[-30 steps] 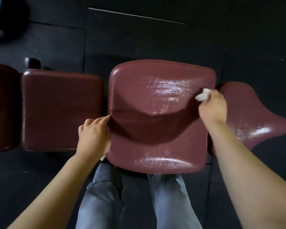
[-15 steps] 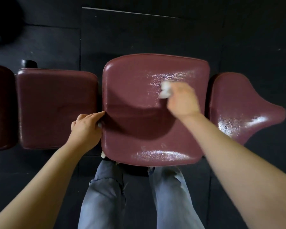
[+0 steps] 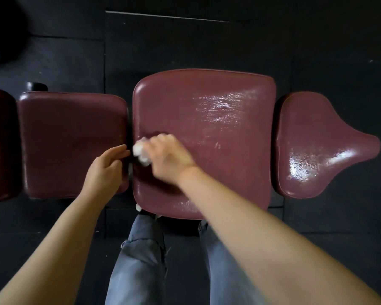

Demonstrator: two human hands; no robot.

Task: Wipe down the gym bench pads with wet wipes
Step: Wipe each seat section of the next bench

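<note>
At left edge of the glossy maroon vinyl centre pad (image 3: 218,133), right hand (image 3: 167,158) fingers grip crumpled white wipe (image 3: 140,151); left hand (image 3: 107,170) fingers straight, holding nothing.

Wipe (image 3: 141,151) under right hand (image 3: 166,158) on middle pad (image 3: 218,119); left hand (image 3: 105,172) just left, over the neighbouring pad (image 3: 70,142); contoured pad (image 3: 317,146) far right
</note>
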